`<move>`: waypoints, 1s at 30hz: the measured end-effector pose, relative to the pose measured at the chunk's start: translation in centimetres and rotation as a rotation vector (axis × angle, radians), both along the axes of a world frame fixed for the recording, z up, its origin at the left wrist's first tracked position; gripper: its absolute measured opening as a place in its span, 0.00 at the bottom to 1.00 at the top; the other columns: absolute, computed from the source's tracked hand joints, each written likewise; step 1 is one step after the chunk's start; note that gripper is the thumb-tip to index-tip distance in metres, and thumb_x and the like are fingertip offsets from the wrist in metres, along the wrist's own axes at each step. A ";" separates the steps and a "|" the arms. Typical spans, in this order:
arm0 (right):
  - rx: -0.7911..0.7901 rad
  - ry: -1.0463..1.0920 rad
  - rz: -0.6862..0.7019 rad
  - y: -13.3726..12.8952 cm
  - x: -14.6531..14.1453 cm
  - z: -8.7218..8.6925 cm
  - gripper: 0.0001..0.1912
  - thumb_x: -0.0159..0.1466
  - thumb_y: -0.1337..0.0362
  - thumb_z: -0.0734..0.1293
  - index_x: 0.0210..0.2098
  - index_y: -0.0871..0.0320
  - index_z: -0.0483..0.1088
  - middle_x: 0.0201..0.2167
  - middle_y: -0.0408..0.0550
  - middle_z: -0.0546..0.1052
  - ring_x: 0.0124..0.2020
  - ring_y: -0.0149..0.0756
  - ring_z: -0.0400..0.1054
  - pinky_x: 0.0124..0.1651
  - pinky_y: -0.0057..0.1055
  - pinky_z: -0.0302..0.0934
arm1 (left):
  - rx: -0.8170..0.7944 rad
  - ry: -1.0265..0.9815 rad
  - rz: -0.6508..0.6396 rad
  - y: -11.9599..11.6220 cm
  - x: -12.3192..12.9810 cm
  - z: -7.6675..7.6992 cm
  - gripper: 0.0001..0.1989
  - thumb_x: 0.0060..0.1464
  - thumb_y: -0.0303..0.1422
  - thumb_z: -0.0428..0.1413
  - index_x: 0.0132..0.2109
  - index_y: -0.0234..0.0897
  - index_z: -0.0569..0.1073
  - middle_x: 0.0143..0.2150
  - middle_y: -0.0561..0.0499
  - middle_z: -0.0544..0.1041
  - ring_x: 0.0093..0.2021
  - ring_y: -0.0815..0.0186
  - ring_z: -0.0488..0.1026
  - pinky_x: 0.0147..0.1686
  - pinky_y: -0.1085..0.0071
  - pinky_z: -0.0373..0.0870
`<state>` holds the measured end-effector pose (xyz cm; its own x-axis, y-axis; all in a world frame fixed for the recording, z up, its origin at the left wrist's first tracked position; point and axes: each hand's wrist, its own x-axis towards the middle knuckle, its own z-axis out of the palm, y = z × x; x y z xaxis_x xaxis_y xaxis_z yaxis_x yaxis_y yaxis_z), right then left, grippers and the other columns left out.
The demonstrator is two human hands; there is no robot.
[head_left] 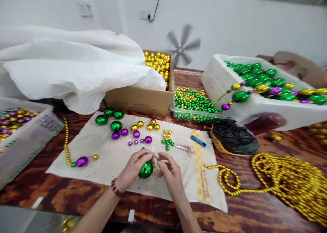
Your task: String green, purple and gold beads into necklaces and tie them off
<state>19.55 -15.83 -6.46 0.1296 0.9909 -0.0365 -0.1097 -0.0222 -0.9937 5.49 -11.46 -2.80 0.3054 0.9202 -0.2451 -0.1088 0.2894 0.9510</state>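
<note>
My left hand (138, 165) is closed around a large shiny green ball (145, 170) above the white cloth (102, 158). Beside it, my right hand (170, 170) has its thumb and fingers bent together near the top of the ball; whatever they pinch is too small to make out. Beyond my hands lie purple balls (136, 134), gold balls (151, 124), large green balls (116, 125) and several small green beads (167, 143). Tweezers (184, 147) rest to the right, near a blue cutter or marker (198, 141). A purple ball (82, 161) joins a gold bead string (66, 141) at left.
Gold bead strands (293, 182) pile up at right, beside a black-bagged basket (232, 137). Behind stand a clear bead tub (196, 115), a cardboard box (140, 98) and a white foam box (255, 107). A perforated bin (30, 148) is at left, and a fan (180, 49) spins behind.
</note>
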 end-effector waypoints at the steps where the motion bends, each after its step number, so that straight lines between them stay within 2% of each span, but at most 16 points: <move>1: 0.014 0.019 -0.003 0.3 0.7 0.4 0.18 0.61 0.51 0.70 0.42 0.58 0.76 0.37 0.47 0.76 0.19 0.24 0.62 0.19 0.23 0.63 | 0.086 0.089 -0.100 0.1 0.1 0.3 0.11 0.56 0.39 0.57 0.33 0.35 0.76 0.30 0.51 0.75 0.33 0.65 0.71 0.35 0.72 0.67; 2: 0.022 0.041 -0.015 0.6 1.3 0.8 0.17 0.60 0.51 0.71 0.40 0.58 0.77 0.38 0.48 0.76 0.18 0.23 0.61 0.19 0.23 0.62 | 0.160 0.167 -0.182 0.3 0.2 0.6 0.12 0.56 0.38 0.56 0.32 0.35 0.76 0.30 0.51 0.76 0.34 0.65 0.71 0.37 0.72 0.66; 4: 0.026 0.110 -0.128 1.0 2.3 1.4 0.16 0.61 0.51 0.70 0.34 0.59 0.77 0.37 0.48 0.77 0.16 0.22 0.60 0.18 0.23 0.59 | 0.239 0.275 -0.307 0.4 0.5 1.2 0.12 0.58 0.38 0.54 0.32 0.36 0.76 0.31 0.51 0.76 0.34 0.64 0.70 0.37 0.72 0.65; 6: 0.018 0.199 -0.242 1.1 3.0 1.8 0.16 0.62 0.51 0.68 0.32 0.59 0.75 0.35 0.48 0.78 0.16 0.23 0.63 0.20 0.23 0.59 | 0.230 0.323 -0.399 0.5 0.8 1.8 0.12 0.58 0.38 0.53 0.34 0.36 0.77 0.31 0.51 0.76 0.34 0.64 0.70 0.37 0.72 0.65; 7: 0.006 0.230 -0.253 1.1 3.1 1.8 0.16 0.62 0.51 0.68 0.34 0.58 0.75 0.36 0.48 0.79 0.17 0.24 0.64 0.21 0.24 0.59 | 0.221 0.330 -0.424 0.5 1.0 2.1 0.13 0.58 0.38 0.52 0.34 0.36 0.77 0.31 0.50 0.76 0.34 0.64 0.71 0.36 0.72 0.64; 10: -0.051 0.240 -0.123 0.7 2.9 1.3 0.17 0.60 0.51 0.70 0.42 0.57 0.76 0.38 0.48 0.79 0.17 0.25 0.66 0.21 0.25 0.61 | 0.234 0.318 -0.432 0.7 1.4 2.3 0.14 0.59 0.37 0.51 0.32 0.36 0.77 0.30 0.51 0.76 0.33 0.64 0.71 0.36 0.72 0.64; 12: -0.068 0.231 -0.081 0.4 2.6 0.8 0.17 0.59 0.52 0.72 0.41 0.59 0.77 0.31 0.45 0.78 0.15 0.25 0.64 0.20 0.25 0.60 | 0.274 0.285 -0.468 0.9 1.5 2.2 0.14 0.59 0.35 0.50 0.31 0.36 0.76 0.31 0.51 0.77 0.34 0.64 0.71 0.38 0.72 0.65; 15: -0.037 0.308 -0.200 0.3 2.7 0.5 0.14 0.58 0.54 0.73 0.32 0.60 0.75 0.27 0.44 0.77 0.15 0.23 0.62 0.19 0.23 0.57 | 0.314 0.321 -0.509 0.9 1.6 1.9 0.13 0.58 0.33 0.50 0.32 0.35 0.77 0.34 0.50 0.79 0.36 0.64 0.72 0.41 0.72 0.65; 17: -0.014 0.407 -0.307 0.4 3.1 0.7 0.15 0.59 0.53 0.73 0.31 0.58 0.72 0.31 0.44 0.78 0.15 0.22 0.62 0.19 0.22 0.56 | 0.303 0.388 -0.497 0.8 1.5 1.7 0.12 0.56 0.33 0.52 0.33 0.35 0.78 0.33 0.50 0.79 0.36 0.64 0.72 0.40 0.72 0.65; 18: -0.016 0.439 -0.310 0.4 3.2 0.8 0.15 0.59 0.52 0.73 0.33 0.57 0.71 0.31 0.44 0.78 0.16 0.23 0.63 0.19 0.22 0.56 | 0.290 0.404 -0.496 0.8 1.5 1.6 0.11 0.56 0.33 0.52 0.34 0.35 0.79 0.33 0.50 0.79 0.36 0.64 0.72 0.39 0.73 0.65; 22: -0.060 0.342 -0.126 0.4 2.7 1.0 0.17 0.55 0.54 0.76 0.35 0.59 0.73 0.30 0.48 0.78 0.22 0.29 0.68 0.23 0.24 0.62 | 0.268 0.322 -0.531 0.9 1.1 1.3 0.12 0.57 0.33 0.52 0.35 0.34 0.80 0.34 0.50 0.80 0.35 0.66 0.72 0.38 0.74 0.65; 26: -0.079 0.308 -0.173 0.5 3.2 1.7 0.21 0.57 0.49 0.75 0.34 0.58 0.68 0.27 0.48 0.79 0.19 0.32 0.71 0.19 0.24 0.62 | 0.299 0.372 -0.604 1.5 -0.6 1.1 0.12 0.57 0.35 0.55 0.39 0.34 0.80 0.36 0.50 0.80 0.36 0.67 0.73 0.39 0.75 0.65; 30: -0.087 0.383 -0.289 1.2 6.1 3.3 0.24 0.51 0.47 0.77 0.33 0.55 0.65 0.19 0.40 0.75 0.12 0.30 0.66 0.13 0.21 0.58 | 0.433 0.505 -0.640 2.6 -4.1 1.7 0.14 0.60 0.37 0.55 0.42 0.33 0.80 0.41 0.46 0.80 0.41 0.65 0.75 0.44 0.73 0.66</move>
